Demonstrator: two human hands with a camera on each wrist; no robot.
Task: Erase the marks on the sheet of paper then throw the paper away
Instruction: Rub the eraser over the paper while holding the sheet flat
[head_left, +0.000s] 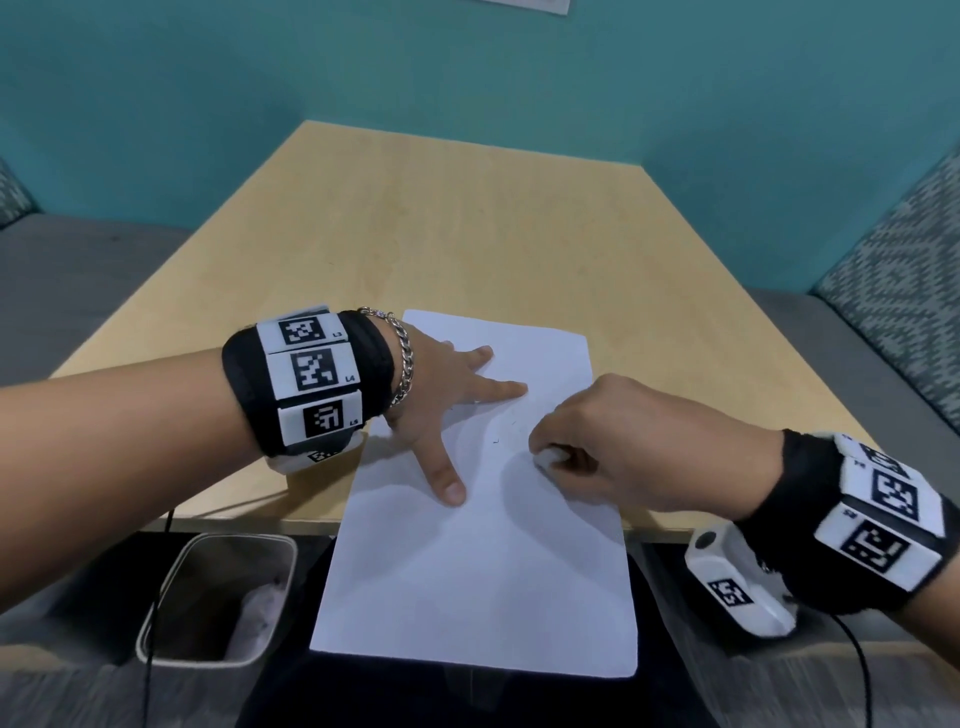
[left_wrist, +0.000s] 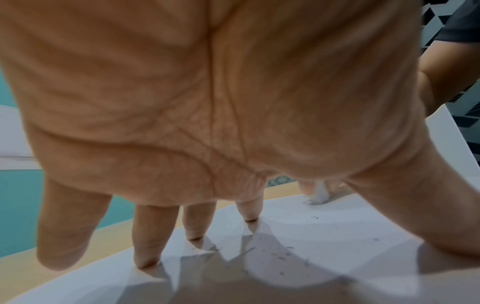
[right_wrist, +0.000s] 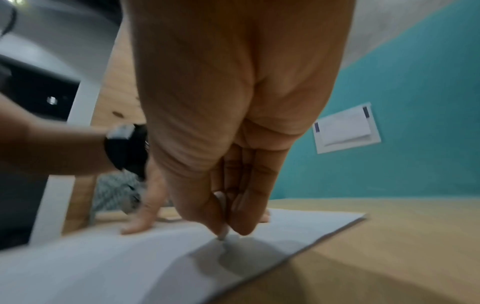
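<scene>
A white sheet of paper (head_left: 483, 561) lies on the wooden table (head_left: 441, 234), its near end hanging over the table's front edge. My left hand (head_left: 452, 395) rests flat on the sheet's upper left with fingers spread, pinning it down. My right hand (head_left: 587, 447) pinches a small white eraser (head_left: 550, 457) and presses its tip onto the paper (right_wrist: 130, 267) just right of the left hand. Faint pencil marks (head_left: 496, 441) and eraser crumbs (left_wrist: 280, 255) lie between the two hands. In the right wrist view the eraser (right_wrist: 223, 236) touches the sheet under the fingertips.
An open bin (head_left: 218, 597) with crumpled paper inside stands on the floor below the table's front left edge. Grey benches with patterned cushions (head_left: 904, 280) flank the table. A teal wall stands behind, with a white notice (right_wrist: 345, 127) on it.
</scene>
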